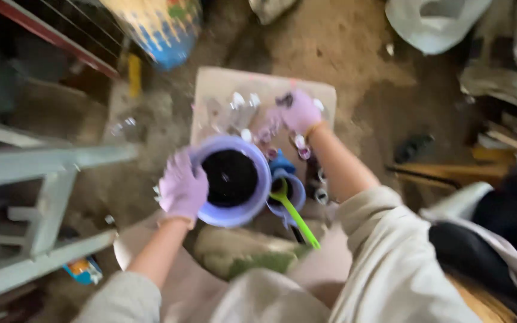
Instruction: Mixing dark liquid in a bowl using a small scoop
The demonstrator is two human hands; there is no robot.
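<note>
Left hand (182, 186): gloved in pale purple, its grip clasped on the left rim of the lilac pot.
Lilac pot (252, 200): round, filled with dark soil, held over the near edge of the board.
Right hand (299, 112): gloved, at the board's far right corner among small blurred bottles; grip cannot be told.
Board (222, 90): pale, lying on the dirt floor.
Smaller pot (297, 200): just right of the lilac pot, a green scoop (297, 218) resting in it.
</note>
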